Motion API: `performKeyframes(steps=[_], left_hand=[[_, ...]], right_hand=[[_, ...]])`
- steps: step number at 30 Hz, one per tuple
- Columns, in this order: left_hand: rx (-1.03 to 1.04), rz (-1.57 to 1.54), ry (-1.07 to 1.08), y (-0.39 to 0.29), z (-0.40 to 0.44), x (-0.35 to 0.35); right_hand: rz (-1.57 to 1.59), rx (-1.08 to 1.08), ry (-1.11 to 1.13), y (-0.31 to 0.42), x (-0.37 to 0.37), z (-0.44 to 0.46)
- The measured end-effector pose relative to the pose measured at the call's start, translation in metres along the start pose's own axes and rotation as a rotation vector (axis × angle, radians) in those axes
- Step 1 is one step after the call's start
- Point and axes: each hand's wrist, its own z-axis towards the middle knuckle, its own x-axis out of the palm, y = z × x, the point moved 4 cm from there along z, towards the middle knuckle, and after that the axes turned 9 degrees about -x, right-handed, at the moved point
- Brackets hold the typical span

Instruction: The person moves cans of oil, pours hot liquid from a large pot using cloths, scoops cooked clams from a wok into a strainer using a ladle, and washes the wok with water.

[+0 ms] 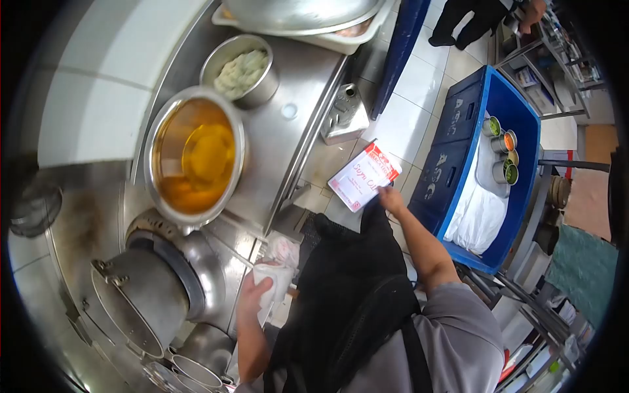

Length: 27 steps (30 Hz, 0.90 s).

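Note:
My left hand [252, 295] is closed round a white cloth [274, 278], beside the steel counter's edge. My right hand [391, 200] has its fingers at the lower right edge of a white and red rectangular oil tin [362, 178] with printed lettering; its fingertips are partly hidden. Up on the counter, a large steel bowl [195, 157] contains yellow-orange oil. Behind it stands a smaller steel pot [240, 71] with pale chopped food in it.
A big lidded pot [141, 301] sits at lower left. Another metal tin [346, 114] is beside the counter [298, 78]. At right, a blue tub [481, 131] holds small containers and white plastic. Another person's dark-clothed legs [462, 19] show at top right.

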Motion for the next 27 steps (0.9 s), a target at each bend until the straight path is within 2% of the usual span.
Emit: performKeyframes(steps=[1, 3, 6, 9, 10, 14, 15, 17, 18, 19, 24, 27], left_hand=[[-0.026, 0.021, 0.000, -0.007, 0.014, 0.016], [-0.086, 0.064, -0.004, -0.016, 0.041, 0.050], [-0.165, 0.156, -0.037, -0.026, 0.083, 0.091], [-0.204, 0.310, -0.099, -0.024, 0.124, 0.113], [-0.204, 0.372, -0.120, -0.023, 0.136, 0.118], [-0.244, 0.501, -0.147, -0.030, 0.197, 0.145], [-0.299, 0.477, -0.170, -0.031, 0.213, 0.150], [-0.272, 0.546, -0.157, -0.025, 0.249, 0.139], [-0.308, 0.474, -0.182, -0.028, 0.263, 0.146], [-0.234, 0.535, -0.186, -0.032, 0.279, 0.149], [-0.205, 0.734, -0.249, -0.034, 0.334, 0.123], [-0.257, 0.622, -0.311, -0.031, 0.350, 0.110]], right_hand=[[0.008, 0.040, -0.071, -0.037, -0.015, 0.023], [0.286, 0.315, -0.049, -0.064, -0.055, 0.036], [0.307, 0.417, -0.036, -0.102, -0.091, 0.070], [0.347, 0.340, -0.062, -0.129, -0.098, 0.109], [0.347, 0.280, -0.157, -0.139, -0.095, 0.121], [0.289, 0.338, -0.071, -0.192, -0.078, 0.176], [0.249, 0.327, -0.123, -0.198, -0.074, 0.186], [0.175, 0.293, -0.240, -0.224, -0.055, 0.219], [0.166, 0.322, -0.221, -0.224, -0.056, 0.229], [0.148, 0.300, -0.219, -0.235, -0.052, 0.247], [0.178, 0.233, -0.126, -0.280, -0.007, 0.316], [0.174, 0.181, -0.031, -0.292, 0.014, 0.338]])
